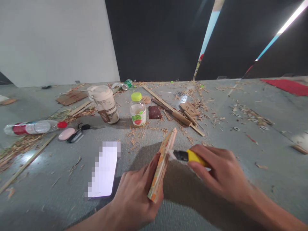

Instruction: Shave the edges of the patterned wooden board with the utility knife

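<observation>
My left hand [139,189] is closed around the lower part of a narrow wooden board [161,170], which is tilted up and away from me. In my right hand [221,168] is a utility knife [196,158] with a yellow handle and a black front. Its blade meets the right edge of the board, about halfway up. My left palm side and the board's underside are hidden. Left of my left hand lies a phone [103,173] with a bright, blurred-out screen.
A clear bottle with a green cap [138,112], a paper cup [103,104] and a green can [127,84] stand or lie beyond. At left are a red-capped bottle [36,127] and car key [75,136]. Wood strips [173,110], shavings and metal washers [236,129] litter the surface.
</observation>
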